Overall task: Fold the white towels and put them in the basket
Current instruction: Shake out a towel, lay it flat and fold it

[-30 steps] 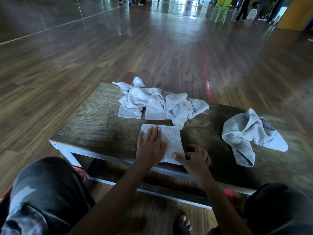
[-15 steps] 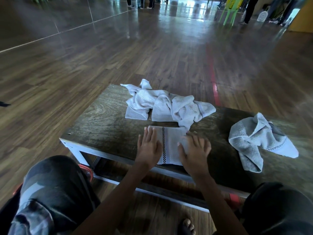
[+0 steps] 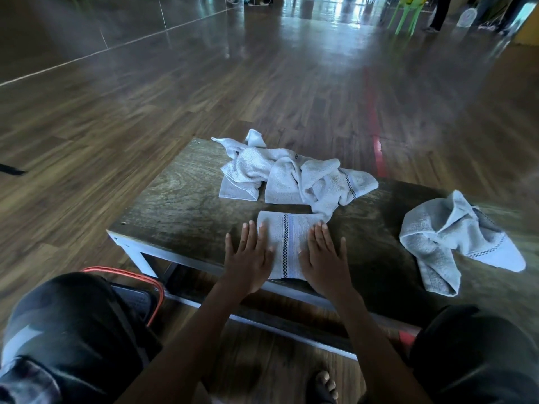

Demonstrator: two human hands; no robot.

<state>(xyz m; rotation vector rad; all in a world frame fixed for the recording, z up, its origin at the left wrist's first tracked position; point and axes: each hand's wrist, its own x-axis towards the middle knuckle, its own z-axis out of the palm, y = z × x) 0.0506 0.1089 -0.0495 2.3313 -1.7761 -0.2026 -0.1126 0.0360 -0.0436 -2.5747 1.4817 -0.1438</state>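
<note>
A small folded white towel (image 3: 287, 243) with a checked stripe lies at the near edge of the low wooden table (image 3: 180, 205). My left hand (image 3: 249, 258) lies flat on its left part, fingers spread. Flat on its right part rests my right hand (image 3: 323, 258). Behind the folded towel sits a crumpled heap of white towels (image 3: 291, 176). Another crumpled white towel (image 3: 455, 243) lies at the table's right. The orange rim of a basket (image 3: 145, 279) shows below the table's left corner, mostly hidden by my left knee.
My knees fill the bottom corners, and a bare foot (image 3: 325, 387) rests on the wooden floor under the table. A red line (image 3: 376, 141) runs along the floor beyond the table. Green chair legs (image 3: 404, 16) and standing people are far off.
My right hand has folded the towel's right side over, so the checked stripe now faces up, and both hands have come to rest flat on the smaller towel.
</note>
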